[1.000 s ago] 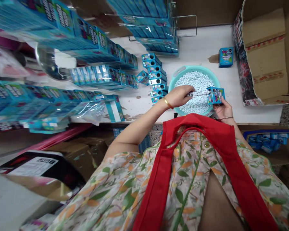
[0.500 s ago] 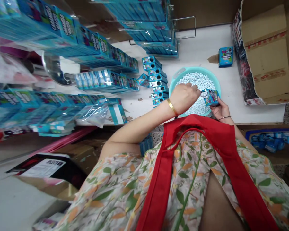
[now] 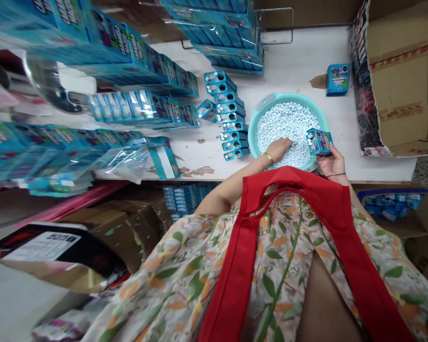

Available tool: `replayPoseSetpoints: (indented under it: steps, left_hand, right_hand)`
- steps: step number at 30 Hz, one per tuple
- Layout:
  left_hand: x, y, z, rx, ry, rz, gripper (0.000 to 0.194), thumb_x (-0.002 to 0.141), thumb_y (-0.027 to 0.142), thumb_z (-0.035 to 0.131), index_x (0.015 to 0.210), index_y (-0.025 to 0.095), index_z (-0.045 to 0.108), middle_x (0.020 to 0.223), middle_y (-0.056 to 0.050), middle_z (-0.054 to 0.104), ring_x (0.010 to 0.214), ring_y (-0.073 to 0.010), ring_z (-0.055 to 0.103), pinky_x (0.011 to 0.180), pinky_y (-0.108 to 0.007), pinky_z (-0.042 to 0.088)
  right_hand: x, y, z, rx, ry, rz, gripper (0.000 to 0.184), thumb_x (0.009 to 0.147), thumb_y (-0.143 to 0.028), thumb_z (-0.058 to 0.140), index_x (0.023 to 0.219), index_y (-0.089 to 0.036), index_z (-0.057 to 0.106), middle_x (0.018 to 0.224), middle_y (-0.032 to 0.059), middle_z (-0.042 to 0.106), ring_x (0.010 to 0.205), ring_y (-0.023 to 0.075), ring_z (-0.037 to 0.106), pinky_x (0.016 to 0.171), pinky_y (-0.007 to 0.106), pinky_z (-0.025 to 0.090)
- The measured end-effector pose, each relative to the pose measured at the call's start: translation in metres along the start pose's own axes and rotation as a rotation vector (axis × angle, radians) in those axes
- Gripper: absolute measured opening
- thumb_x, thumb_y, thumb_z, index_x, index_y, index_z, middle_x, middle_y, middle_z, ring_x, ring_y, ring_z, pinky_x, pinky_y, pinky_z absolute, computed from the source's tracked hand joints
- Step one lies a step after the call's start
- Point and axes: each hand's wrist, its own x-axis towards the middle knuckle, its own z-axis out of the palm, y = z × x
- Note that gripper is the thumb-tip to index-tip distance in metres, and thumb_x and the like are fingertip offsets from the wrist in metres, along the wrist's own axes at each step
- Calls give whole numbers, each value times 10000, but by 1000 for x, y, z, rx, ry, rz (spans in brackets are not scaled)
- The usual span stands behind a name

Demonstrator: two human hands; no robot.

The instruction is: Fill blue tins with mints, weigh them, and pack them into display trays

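Observation:
A teal basin [image 3: 256,124] full of small white candies [image 3: 287,121] stands on the white table [image 3: 292,57]. My left hand [image 3: 278,148], with a gold bangle at the wrist, is down in the candies at the basin's near side, fingers curled into them. My right hand [image 3: 330,164] grips a small blue candy box [image 3: 319,141] over the basin's right rim, its open end turned toward the candies. A row of several open small blue boxes [image 3: 230,116] lies just left of the basin.
Stacks of blue display packs [image 3: 139,61] crowd the table's left side, with more in a wire rack [image 3: 231,42] at the back. One blue box [image 3: 335,79] stands alone beside a big cardboard carton [image 3: 395,80]. A carton of blue boxes [image 3: 395,206] sits low right.
My left hand has left the mouth of the small box and dropped down into the candies in the basin. My right hand keeps holding the box in about the same place.

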Motion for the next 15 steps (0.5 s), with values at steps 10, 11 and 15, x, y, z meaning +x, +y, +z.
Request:
replayPoseSetpoints:
  steps: [10,11,15]
  left_hand:
    - [-36,-6,-21,-451,107,158,366,974,298,541,1280,104,593,1303,-180,668,1167,-216,639,1032,-339,491]
    - [-44,-7,-34,-435,133,170,360,980,312,538,1274,112,594,1286,-177,673,1158,-212,641,1020,-340,495]
    - [-74,2,-89,-324,221,188,334,989,325,520,1259,145,599,1242,-161,685,1112,-209,647,983,-361,506]
  right_hand:
    - [-2,-5,-5,74,64,-63,101,897,-290,672,881,-191,683,797,-13,756,647,97,685,540,188,576]
    - [-2,-4,-6,81,64,-61,100,900,-284,661,894,-188,688,801,-11,759,651,97,688,539,187,575]
    - [0,1,-6,64,17,-41,114,901,-290,659,930,-184,692,824,-9,769,661,103,700,542,194,585]
